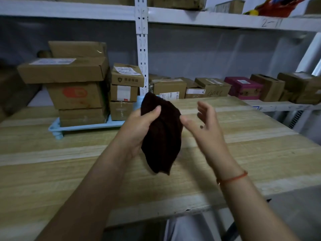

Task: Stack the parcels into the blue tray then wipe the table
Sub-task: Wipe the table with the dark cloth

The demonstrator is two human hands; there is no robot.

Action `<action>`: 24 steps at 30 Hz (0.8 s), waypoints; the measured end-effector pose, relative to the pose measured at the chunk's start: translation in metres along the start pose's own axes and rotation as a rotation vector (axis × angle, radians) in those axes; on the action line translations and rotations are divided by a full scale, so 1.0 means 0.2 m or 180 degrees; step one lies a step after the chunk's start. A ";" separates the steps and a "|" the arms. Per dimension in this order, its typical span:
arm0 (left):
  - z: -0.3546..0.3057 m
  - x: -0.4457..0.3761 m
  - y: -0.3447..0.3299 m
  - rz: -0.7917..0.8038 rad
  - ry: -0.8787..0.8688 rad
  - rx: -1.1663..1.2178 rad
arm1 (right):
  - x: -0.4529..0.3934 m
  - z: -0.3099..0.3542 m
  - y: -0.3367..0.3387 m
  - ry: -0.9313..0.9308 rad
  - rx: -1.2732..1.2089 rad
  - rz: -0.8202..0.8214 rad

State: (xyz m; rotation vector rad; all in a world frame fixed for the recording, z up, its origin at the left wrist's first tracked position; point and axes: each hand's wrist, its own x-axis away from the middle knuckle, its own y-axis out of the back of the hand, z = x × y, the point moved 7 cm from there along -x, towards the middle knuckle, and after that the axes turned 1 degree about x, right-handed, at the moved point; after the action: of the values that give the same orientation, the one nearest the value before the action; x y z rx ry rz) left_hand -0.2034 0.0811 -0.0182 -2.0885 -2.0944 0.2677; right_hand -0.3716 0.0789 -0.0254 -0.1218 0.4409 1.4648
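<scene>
The left hand (pixel 139 126) grips a dark brown cloth (pixel 161 136) above the wooden bench (pixel 69 171), the cloth hanging clear of the surface. The right hand (pixel 203 124) is beside it, fingers spread and holding nothing. Cardboard parcels (pixel 78 94) stand stacked in the light blue tray (pixel 83 127) at the bench's far left.

Shelf beam (pixel 271 23) — handwritten "2-11"; parcel labels (pixel 127 70) blurred, unreadable.
</scene>
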 end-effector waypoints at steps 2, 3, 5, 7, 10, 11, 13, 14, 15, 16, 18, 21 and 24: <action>-0.04 -0.01 -0.02 0.0367 -0.0034 -0.0227 | -0.11 -0.05 0.00 -0.0457 -0.0570 0.0595; -0.05 -0.02 -0.03 0.0547 -0.0036 -0.0299 | -0.15 -0.07 0.00 -0.0547 -0.0806 0.0951; -0.06 -0.03 -0.05 0.0815 -0.0049 -0.0478 | -0.20 -0.07 -0.02 -0.0568 -0.0957 0.1516; -0.08 -0.04 -0.04 0.0890 -0.0145 -0.0705 | -0.22 -0.04 -0.04 -0.0453 -0.0764 0.1921; -0.11 -0.07 0.02 0.0536 -0.0376 -0.0812 | -0.22 0.02 -0.05 -0.0206 -0.0193 0.2091; -0.13 -0.09 0.05 0.0320 -0.0471 -0.0813 | -0.23 0.04 -0.03 -0.0122 0.0072 0.2022; -0.15 -0.10 0.10 -0.0102 -0.0683 -0.0829 | -0.24 0.09 -0.02 0.0151 0.0661 0.1890; -0.16 -0.10 0.12 -0.0265 -0.0758 -0.0795 | -0.24 0.11 -0.02 0.0272 0.0919 0.1850; -0.17 -0.11 0.13 -0.0380 -0.0817 -0.0741 | -0.25 0.12 -0.02 0.0383 0.1121 0.1782; -0.18 -0.10 0.14 -0.0458 -0.0848 -0.0693 | -0.25 0.14 -0.01 0.0476 0.1270 0.1665; -0.19 -0.10 0.15 -0.0550 -0.0882 -0.0601 | -0.28 0.17 0.01 0.0702 0.1456 0.1299; -0.20 -0.10 0.17 -0.0544 -0.0914 -0.0500 | -0.31 0.23 0.07 0.1027 0.1521 0.0820; -0.20 -0.11 0.17 -0.0374 -0.0936 -0.0528 | -0.32 0.30 0.09 0.1333 0.1566 0.0624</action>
State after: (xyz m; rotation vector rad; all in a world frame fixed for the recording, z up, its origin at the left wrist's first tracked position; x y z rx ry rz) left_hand -0.1599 0.0601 0.0115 -2.1146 -2.4764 0.4211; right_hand -0.3781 0.0427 0.0554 0.0112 1.1677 1.4794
